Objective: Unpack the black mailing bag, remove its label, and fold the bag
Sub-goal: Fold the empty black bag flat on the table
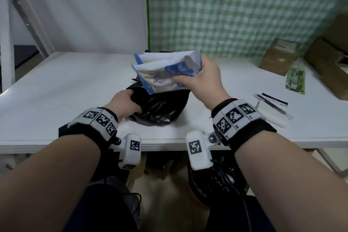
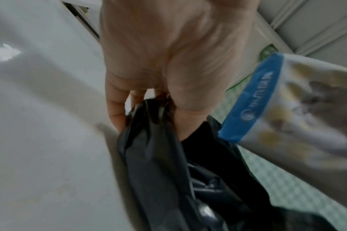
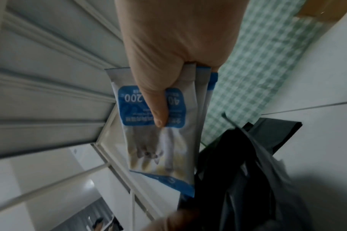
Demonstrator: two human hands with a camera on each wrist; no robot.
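The crumpled black mailing bag (image 1: 162,107) lies on the white table (image 1: 56,88) near its front edge. My left hand (image 1: 126,103) grips the bag's bunched edge (image 2: 149,112) on its left side. My right hand (image 1: 203,79) is raised above the bag and pinches two or more white-and-blue pouches (image 1: 165,73) printed with a grey cat, thumb on the blue panel (image 3: 159,109). The pouches (image 2: 287,109) hang just over the bag's opening (image 3: 238,164). No label shows on the bag.
On the table's right lie a clear-wrapped white item with a dark strip (image 1: 273,107), a green patterned packet (image 1: 295,79) and a brown cardboard box (image 1: 278,56). More boxes stand at the far right (image 1: 331,58). A green checked cloth hangs behind.
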